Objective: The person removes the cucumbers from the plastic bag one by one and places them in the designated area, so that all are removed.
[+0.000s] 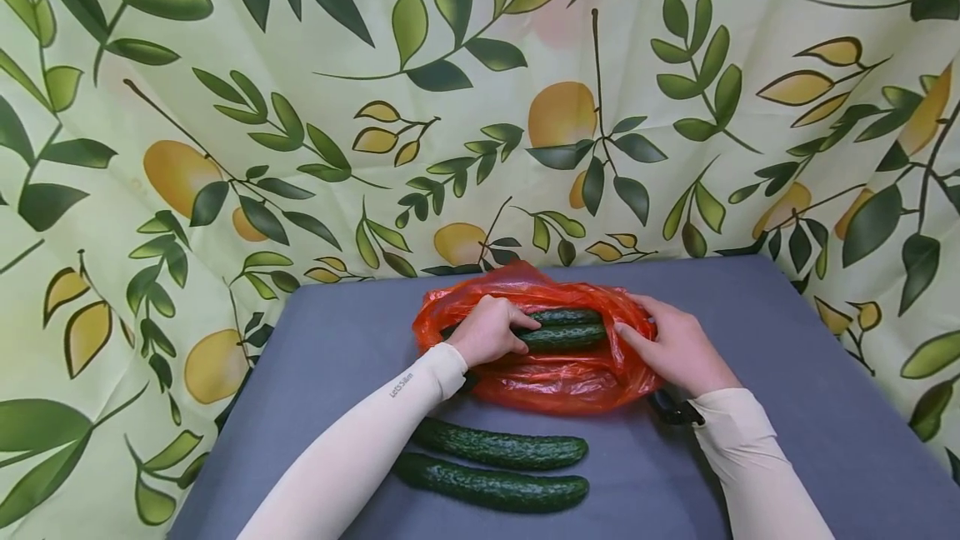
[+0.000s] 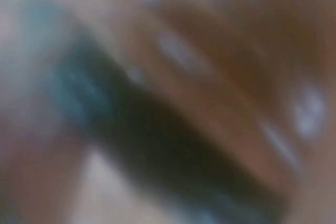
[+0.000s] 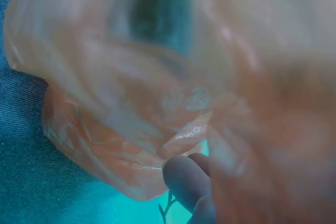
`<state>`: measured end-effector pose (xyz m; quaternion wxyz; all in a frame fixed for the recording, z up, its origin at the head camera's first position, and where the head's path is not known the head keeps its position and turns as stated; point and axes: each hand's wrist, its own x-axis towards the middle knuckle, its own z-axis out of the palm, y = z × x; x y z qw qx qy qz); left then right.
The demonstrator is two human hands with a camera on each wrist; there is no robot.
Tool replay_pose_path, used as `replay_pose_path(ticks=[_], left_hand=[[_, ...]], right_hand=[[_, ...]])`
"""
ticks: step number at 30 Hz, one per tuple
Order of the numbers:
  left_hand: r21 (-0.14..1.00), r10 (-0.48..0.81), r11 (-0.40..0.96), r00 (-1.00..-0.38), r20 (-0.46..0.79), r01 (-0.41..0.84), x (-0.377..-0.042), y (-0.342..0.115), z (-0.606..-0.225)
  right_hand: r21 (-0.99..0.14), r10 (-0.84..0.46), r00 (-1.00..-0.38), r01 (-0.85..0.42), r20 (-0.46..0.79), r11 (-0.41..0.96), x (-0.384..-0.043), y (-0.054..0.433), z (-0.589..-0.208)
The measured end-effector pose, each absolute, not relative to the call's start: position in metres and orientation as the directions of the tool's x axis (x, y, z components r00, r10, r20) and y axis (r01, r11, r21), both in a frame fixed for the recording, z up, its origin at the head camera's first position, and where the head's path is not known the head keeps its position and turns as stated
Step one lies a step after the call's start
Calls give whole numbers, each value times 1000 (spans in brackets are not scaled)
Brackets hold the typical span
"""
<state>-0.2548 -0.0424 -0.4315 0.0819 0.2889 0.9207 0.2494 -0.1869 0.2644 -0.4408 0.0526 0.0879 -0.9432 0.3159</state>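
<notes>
A thin red plastic bag (image 1: 558,386) lies with its mouth spread wide, and dark green bumpy cucumbers (image 1: 570,336) show inside it. My left hand (image 1: 487,330) reaches into the bag's mouth and grips a cucumber near its left part, thumb and fingers around it. At the bag's right side my right hand (image 1: 678,344) pinches the rim, thumb inside the opening. In the right wrist view, fingers (image 3: 186,182) hold the crumpled film, with a dark green cucumber (image 3: 160,14) blurred beyond. The left wrist view is badly blurred, with a dark cucumber (image 2: 157,135) crossing it.
Two more cucumbers, a rear one (image 1: 502,446) and a front one (image 1: 495,483), lie side by side in front of the bag, their left ends by the left sleeve. The grey-blue table (image 1: 810,407) meets a leaf-patterned cloth (image 1: 480,148) at the back.
</notes>
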Motion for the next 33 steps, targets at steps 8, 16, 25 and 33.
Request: replay_pose_path(ticks=[8,16,25,33], left_hand=[[571,573,658,-818,44,491,-251,-55,-429],[611,559,606,-819,128,509,-243,-60,-413],[574,598,552,-767,233,605,-232,-56,-395],[531,678,473,-675,291,703,-212,-46,-372]], right_hand=[[-588,-133,-981,-189,138,786,-187,264,-439],[-582,-132,-983,-183,129,792,-187,264,-440],[-577,-142,-982,-189,125,794,-189,265,-442],[-616,-137,-985,-174,106,768,-188,266,-442]])
